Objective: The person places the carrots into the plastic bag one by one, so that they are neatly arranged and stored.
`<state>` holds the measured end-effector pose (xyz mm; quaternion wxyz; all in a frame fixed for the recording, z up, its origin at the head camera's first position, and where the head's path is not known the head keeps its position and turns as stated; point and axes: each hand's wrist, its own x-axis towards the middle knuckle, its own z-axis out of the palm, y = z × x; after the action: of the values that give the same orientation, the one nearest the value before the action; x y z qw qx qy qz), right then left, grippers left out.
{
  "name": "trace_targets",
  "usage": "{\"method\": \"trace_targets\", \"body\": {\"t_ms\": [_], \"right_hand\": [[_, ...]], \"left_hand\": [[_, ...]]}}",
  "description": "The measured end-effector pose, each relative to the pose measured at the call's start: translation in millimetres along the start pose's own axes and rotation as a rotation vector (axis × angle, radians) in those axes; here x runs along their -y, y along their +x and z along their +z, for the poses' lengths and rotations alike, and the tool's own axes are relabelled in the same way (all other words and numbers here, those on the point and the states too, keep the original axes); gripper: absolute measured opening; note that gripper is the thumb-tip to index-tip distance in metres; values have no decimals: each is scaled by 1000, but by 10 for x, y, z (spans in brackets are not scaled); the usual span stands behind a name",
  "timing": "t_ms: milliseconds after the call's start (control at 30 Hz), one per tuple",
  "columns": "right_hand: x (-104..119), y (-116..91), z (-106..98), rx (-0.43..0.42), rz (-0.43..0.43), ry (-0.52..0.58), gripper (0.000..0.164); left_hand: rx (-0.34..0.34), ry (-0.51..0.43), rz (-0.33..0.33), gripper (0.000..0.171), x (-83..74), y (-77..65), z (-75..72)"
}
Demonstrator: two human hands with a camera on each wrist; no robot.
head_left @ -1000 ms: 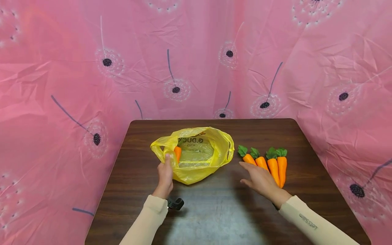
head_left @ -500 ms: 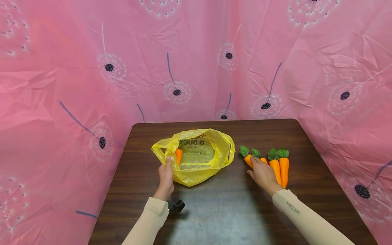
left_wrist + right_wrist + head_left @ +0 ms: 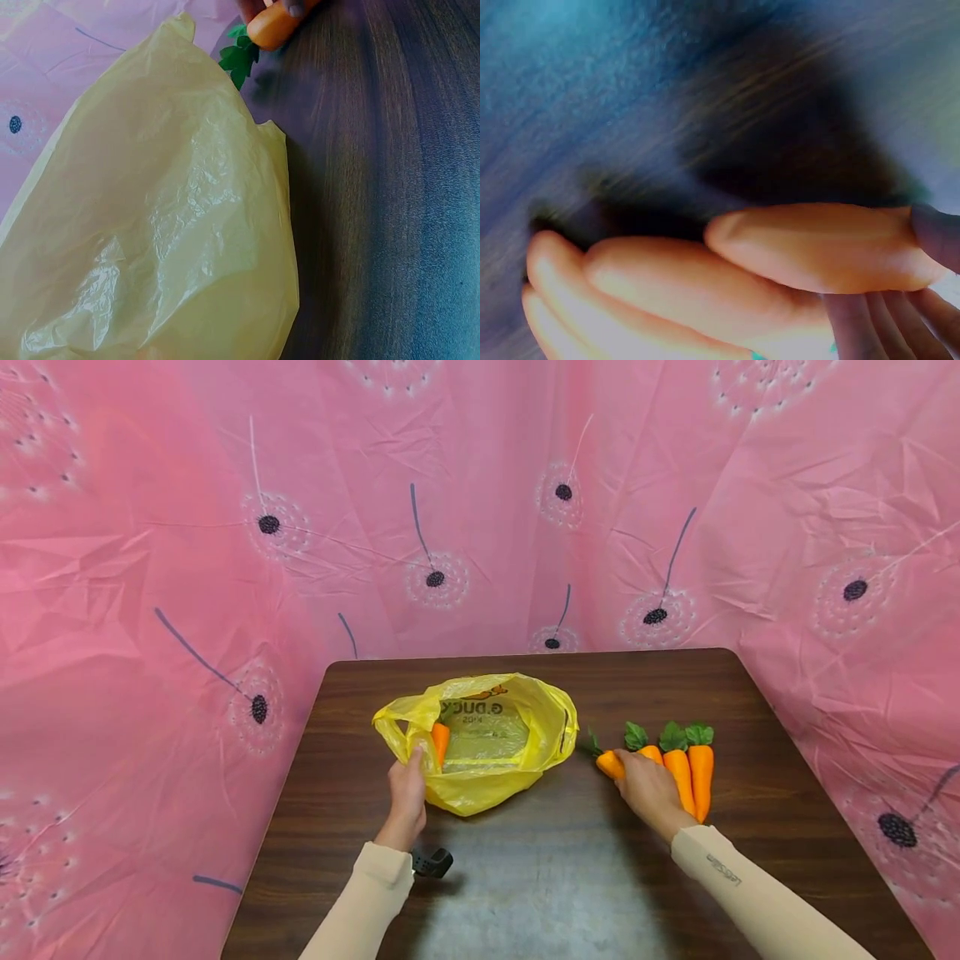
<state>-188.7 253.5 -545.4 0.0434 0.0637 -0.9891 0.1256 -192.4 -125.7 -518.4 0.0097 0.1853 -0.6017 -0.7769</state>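
My left hand (image 3: 407,797) grips the near left side of a yellow plastic bag (image 3: 480,793), which stands with its mouth wide. Inside, against the bag's left wall, an orange carrot (image 3: 440,743) shows. Over to the right, my right hand (image 3: 651,792) pinches the leftmost carrot (image 3: 611,766) of a row between thumb and fingers. In the right wrist view this held carrot (image 3: 817,247) lies just above its neighbours, its tip pointing left. Its green leaves (image 3: 240,58) appear beyond the bag in the left wrist view.
Beside my right hand lie more carrots (image 3: 701,777) with green leafy tops, partly covered by the hand. All rest on a dark wooden table (image 3: 525,893). A pink patterned curtain (image 3: 480,510) hangs behind the table and on both sides.
My right hand has come down onto the leftmost carrot and taken hold of it; that carrot has turned and its leaves tilt lower. The left hand keeps its grip on the bag.
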Motion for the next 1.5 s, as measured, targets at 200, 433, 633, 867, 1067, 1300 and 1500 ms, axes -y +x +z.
{"method": "trace_targets", "body": {"t_ms": [200,433,633,867,1067,1300,1500], "right_hand": [[105,-142,-156,32,-22,26,49],[318,-303,-328,90,-79,57,49],[676,-386,-472,231,-168,153,44],[1160,-283,-680,489,-273,479,45],[1443,-61,-703,619,-321,706,47],[1711,165,-618,707,-332,899,47],[1892,384,-610,722,-276,1022,47]], "left_hand": [[14,5,27,45,52,11,-11],[24,3,21,46,59,24,6],[20,2,22,48,44,43,-10],[10,6,12,40,46,39,-16],[22,-13,17,38,69,27,8],[21,-35,24,37,100,20,7],[17,-38,36,34,105,13,-1]]}}
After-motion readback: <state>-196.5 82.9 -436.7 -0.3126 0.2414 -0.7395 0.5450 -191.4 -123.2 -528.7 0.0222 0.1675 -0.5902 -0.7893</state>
